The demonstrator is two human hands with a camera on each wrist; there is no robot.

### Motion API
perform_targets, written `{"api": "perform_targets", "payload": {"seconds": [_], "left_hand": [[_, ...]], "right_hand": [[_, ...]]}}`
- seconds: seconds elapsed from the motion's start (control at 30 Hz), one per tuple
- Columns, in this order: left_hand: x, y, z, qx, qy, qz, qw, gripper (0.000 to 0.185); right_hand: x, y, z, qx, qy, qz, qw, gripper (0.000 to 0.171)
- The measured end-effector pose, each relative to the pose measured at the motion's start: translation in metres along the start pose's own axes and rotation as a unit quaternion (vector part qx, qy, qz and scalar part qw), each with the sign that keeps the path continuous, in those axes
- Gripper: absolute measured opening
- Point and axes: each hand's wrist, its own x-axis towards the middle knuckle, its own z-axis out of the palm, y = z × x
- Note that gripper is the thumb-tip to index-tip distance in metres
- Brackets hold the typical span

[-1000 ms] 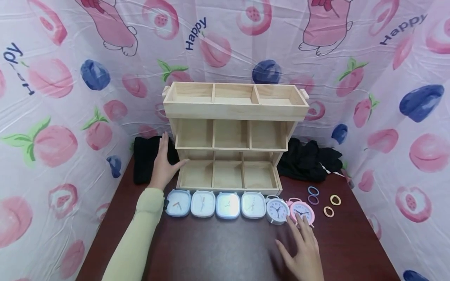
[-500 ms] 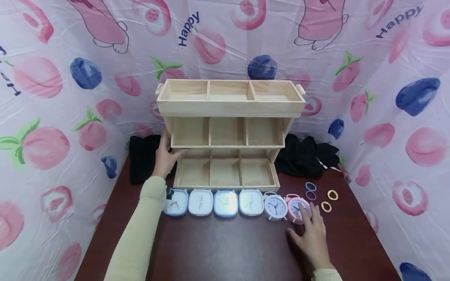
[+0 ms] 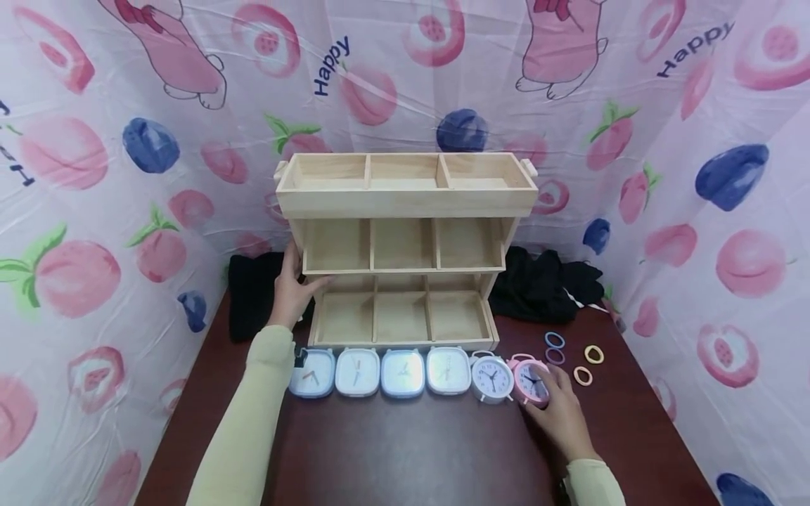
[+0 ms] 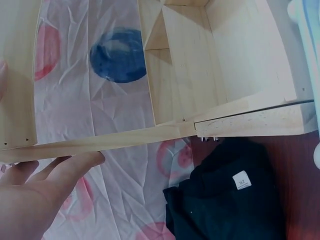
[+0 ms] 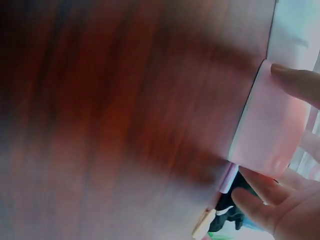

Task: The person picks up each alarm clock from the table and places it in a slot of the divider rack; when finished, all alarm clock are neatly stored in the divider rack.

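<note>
A tiered wooden organizer (image 3: 405, 204) with divided compartments stands at the table's back. My left hand (image 3: 290, 292) holds its left side, the thumb reaching to the front below the middle tier. In the left wrist view, the fingers (image 4: 75, 167) lie along a wooden side strut (image 4: 125, 137). My right hand (image 3: 562, 414) grips a pink twin-bell alarm clock (image 3: 526, 379), last at the right in a row of clocks. Seen from the right wrist, the thumb (image 5: 297, 85) touches one side of the clock's pink casing (image 5: 270, 120), with fingers around the other side.
Left of the pink clock sit a white round alarm clock (image 3: 491, 379) and several square clocks (image 3: 403, 374), close to the organizer's front. Several small rings (image 3: 583, 376) lie at the right. Black cloths (image 3: 544, 284) flank the organizer. Printed fabric (image 3: 209, 140) hangs around the table.
My left hand has come against the organizer's left side. The right hand has moved from hovering near the pink alarm clock to gripping it. The clocks stay in their row.
</note>
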Motion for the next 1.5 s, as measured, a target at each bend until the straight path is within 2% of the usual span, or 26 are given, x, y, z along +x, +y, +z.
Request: {"api": "perform_targets", "payload": {"seconds": [0.37,0.53,0.7,0.9,1.07,1.23,1.37,1.5], "left_hand": [[-0.012,-0.005,-0.012,0.02,0.003,-0.022,0.9995,0.114],[-0.011,-0.006,-0.012,0.031,-0.005,-0.027,0.9991,0.113],[-0.01,-0.007,-0.011,0.032,-0.003,-0.024,0.9992,0.113],[-0.008,-0.004,-0.01,0.036,-0.001,-0.023,0.9991,0.113],[-0.005,0.0,-0.007,0.034,0.0,-0.014,0.9993,0.113],[-0.003,0.003,-0.006,0.031,0.002,-0.011,0.9995,0.113],[-0.004,0.003,-0.004,0.033,-0.003,-0.013,0.9994,0.114],[-0.007,-0.001,-0.002,0.029,-0.007,-0.015,0.9994,0.115]], "right_hand": [[0.005,0.003,0.008,0.017,0.025,-0.029,0.999,0.07],[0.001,-0.001,0.01,0.021,0.085,-0.028,0.996,0.069],[0.004,-0.019,0.003,0.065,0.151,-0.013,0.986,0.065],[0.026,-0.057,-0.006,0.135,0.17,-0.027,0.976,0.062],[0.053,-0.086,-0.002,0.154,0.158,-0.051,0.974,0.056],[0.081,-0.11,0.007,0.137,0.117,-0.066,0.981,0.049],[0.099,-0.12,0.019,0.114,0.081,-0.074,0.987,0.044],[0.112,-0.125,0.034,0.089,0.042,-0.054,0.994,0.045]]}}
